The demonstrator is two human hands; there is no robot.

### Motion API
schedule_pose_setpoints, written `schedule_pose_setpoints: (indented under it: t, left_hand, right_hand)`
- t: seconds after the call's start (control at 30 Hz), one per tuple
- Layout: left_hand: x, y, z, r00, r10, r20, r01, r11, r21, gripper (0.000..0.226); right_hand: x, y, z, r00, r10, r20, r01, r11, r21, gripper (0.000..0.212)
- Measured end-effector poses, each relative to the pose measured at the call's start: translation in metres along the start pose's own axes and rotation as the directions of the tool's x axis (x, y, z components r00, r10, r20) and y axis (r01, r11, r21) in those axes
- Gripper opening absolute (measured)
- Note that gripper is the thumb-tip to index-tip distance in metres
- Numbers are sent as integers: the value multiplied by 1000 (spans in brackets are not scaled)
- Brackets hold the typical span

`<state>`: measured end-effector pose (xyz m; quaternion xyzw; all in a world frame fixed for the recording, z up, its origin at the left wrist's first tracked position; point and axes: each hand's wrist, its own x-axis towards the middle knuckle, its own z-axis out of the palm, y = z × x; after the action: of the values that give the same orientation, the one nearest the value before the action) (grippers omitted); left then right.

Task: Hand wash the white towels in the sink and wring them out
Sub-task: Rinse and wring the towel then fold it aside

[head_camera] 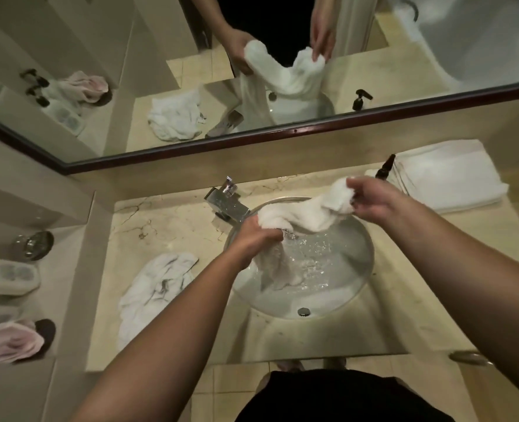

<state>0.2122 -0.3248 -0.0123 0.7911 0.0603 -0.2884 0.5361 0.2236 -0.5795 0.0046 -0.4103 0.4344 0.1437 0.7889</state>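
Observation:
A wet white towel stretches over the round sink, which holds rippling water. My left hand grips the towel's lower part just above the water, and a length of it hangs down into the basin. My right hand pinches the towel's upper end, lifted toward the back right rim. A crumpled white towel lies on the counter left of the sink. Folded white towels are stacked at the back right.
A chrome faucet stands at the sink's back left. A dark pump bottle sits by the folded stack. On a lower ledge at left are a white tray, a metal dish and pink cloth. A mirror runs along the back.

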Motion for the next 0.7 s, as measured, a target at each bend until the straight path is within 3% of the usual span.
schedule_pose_setpoints:
  t: [0.1, 0.17, 0.23, 0.27, 0.33, 0.4, 0.43, 0.5, 0.53, 0.63, 0.7]
  left_hand:
    - [1, 17, -5, 996, 22, 87, -30, 995, 94, 31]
    - [-1, 31, -3, 988, 21, 150, -43, 988, 147, 29]
    - [-2, 44, 1, 980, 4, 200, -46, 978, 205, 28]
    - [-2, 50, 3, 974, -7, 226, -48, 971, 236, 29]
    - [-2, 61, 5, 960, -26, 279, -69, 944, 324, 38]
    - [-2, 69, 6, 936, -34, 349, -122, 903, 413, 46]
    - [0, 71, 5, 922, -31, 387, -152, 888, 434, 43]
    - [3, 75, 1, 895, -59, 442, -179, 861, 477, 42]
    - [3, 79, -2, 890, -69, 450, -192, 840, 508, 42]
    - [10, 83, -8, 897, -62, 438, -215, 805, 553, 36]
    - [13, 83, -8, 920, -26, 392, -210, 811, 546, 31]
  right_hand:
    - [14, 35, -13, 996, 73, -54, -85, 951, -298, 16]
    - [10, 47, -9, 994, -14, -105, -42, 857, -514, 22]
    - [-2, 49, 3, 983, -175, -48, 91, 706, -702, 52]
    - [-12, 47, 13, 965, -262, 31, 200, 653, -731, 63]
    - [-36, 38, 32, 884, -336, 324, 466, 606, -645, 59]
    - [-47, 26, 41, 782, -168, 600, 591, 505, -629, 55]
    - [-46, 21, 39, 752, -33, 659, 600, 449, -662, 59]
    - [-40, 14, 32, 740, 151, 656, 575, 366, -732, 73]
    - [-35, 14, 31, 746, 150, 649, 595, 289, -750, 78]
    - [-25, 22, 39, 752, 27, 658, 657, 38, -753, 62]
    - [-24, 23, 45, 750, -56, 659, 659, -20, -752, 40]
